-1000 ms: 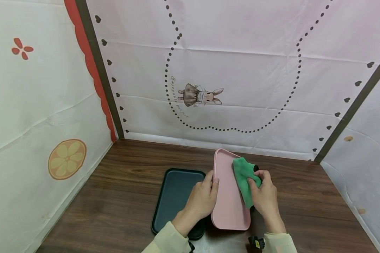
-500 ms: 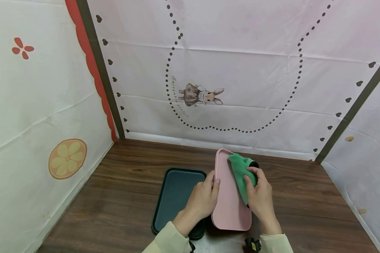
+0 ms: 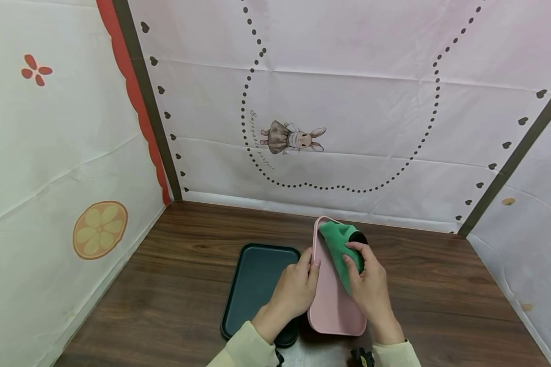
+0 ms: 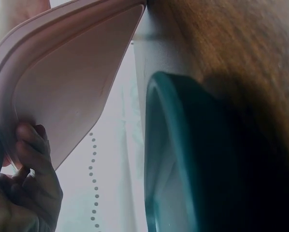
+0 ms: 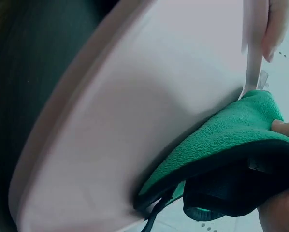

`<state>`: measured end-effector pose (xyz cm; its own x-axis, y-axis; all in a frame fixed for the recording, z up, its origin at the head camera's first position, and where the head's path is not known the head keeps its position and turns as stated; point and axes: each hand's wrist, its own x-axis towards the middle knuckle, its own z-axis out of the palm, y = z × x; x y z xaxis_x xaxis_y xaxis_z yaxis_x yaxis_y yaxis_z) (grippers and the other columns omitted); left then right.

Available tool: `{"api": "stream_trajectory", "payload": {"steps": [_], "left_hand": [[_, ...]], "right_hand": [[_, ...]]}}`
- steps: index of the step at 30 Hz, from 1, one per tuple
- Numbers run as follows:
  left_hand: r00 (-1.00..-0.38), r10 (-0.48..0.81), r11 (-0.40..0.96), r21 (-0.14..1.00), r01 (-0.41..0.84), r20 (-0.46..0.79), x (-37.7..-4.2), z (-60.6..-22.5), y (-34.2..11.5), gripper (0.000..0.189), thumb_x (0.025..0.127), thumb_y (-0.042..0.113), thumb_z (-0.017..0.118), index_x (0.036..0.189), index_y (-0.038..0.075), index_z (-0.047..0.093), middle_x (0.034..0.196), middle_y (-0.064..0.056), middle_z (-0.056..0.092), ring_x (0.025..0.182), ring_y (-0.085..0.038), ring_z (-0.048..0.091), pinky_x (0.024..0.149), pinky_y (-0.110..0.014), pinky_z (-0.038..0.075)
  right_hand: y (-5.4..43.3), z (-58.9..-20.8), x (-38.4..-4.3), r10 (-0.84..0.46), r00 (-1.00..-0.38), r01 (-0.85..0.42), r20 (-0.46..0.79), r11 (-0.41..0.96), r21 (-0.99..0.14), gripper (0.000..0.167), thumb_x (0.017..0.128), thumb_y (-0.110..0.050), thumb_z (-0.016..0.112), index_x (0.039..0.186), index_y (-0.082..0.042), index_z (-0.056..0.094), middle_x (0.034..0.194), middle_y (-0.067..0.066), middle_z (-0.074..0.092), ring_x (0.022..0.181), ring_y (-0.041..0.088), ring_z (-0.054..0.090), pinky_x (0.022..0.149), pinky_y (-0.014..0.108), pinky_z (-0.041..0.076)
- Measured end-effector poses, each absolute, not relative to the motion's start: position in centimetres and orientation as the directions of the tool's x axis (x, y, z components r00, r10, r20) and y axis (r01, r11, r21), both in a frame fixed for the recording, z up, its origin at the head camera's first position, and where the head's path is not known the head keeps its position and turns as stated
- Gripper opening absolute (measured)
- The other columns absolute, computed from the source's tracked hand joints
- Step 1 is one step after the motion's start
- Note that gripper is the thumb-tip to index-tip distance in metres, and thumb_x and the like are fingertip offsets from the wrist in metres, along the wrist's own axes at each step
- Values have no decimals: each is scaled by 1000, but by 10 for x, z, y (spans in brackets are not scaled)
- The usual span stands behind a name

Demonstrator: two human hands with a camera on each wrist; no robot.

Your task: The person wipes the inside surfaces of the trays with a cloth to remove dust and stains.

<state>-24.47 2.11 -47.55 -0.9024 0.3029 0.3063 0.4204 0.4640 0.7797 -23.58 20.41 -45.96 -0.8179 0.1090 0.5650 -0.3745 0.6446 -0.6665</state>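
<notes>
The pink tray (image 3: 334, 313) is right of the dark tray (image 3: 257, 275); the left hand (image 3: 294, 289) grips its left side, the right hand (image 3: 369, 282) holds a green cloth (image 3: 337, 244) at its far end. Likely wiping; the next stroke calls for steady support.

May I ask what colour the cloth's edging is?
The edging is black, clearest in the right wrist view.

Fine, dark cursive lettering (image 3: 255, 142) on the pinkish-white fabric sheet (image 3: 358, 112) forming the back wall appears to read "Enjoyable perfect". The words are turned sideways: they run from top to bottom, bending right at the lower end, between a curved line of dark round dots (image 3: 244, 130) and the feet of a printed rabbit in a brown skirt (image 3: 291, 138). Near the pale-yellow right sleeve cuff (image 3: 397, 355), a small black device (image 3: 360, 357) bears a yellow mark too small to read.
</notes>
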Motion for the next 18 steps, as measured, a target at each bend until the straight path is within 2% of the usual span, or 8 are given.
{"api": "stream_trajectory", "payload": {"steps": [7,13,18], "left_hand": [[-911,296,460,793,399,286,-245,-477,21,46,114,37,37,149,9,47,67,6,56,50,-3,50,46,-23,41],[-919,286,471,795,383,273,-247,-480,21,45,114,32,41,151,6,46,67,7,57,51,-3,49,48,-23,41],[-924,270,482,793,373,271,-249,-481,22,48,114,36,38,151,6,46,70,7,61,52,-3,51,50,-24,42]], "right_hand": [[207,-458,-235,33,-815,-422,579,650,-632,27,96,0,71,121,-7,66,118,15,74,107,26,71,83,47,57],[217,-454,-233,-59,-842,-442,537,646,-622,25,96,0,71,117,-12,68,114,10,76,96,19,71,77,34,58],[224,-452,-232,-127,-867,-443,482,640,-628,25,96,0,70,118,-13,69,115,8,75,96,17,70,77,31,56]]}}
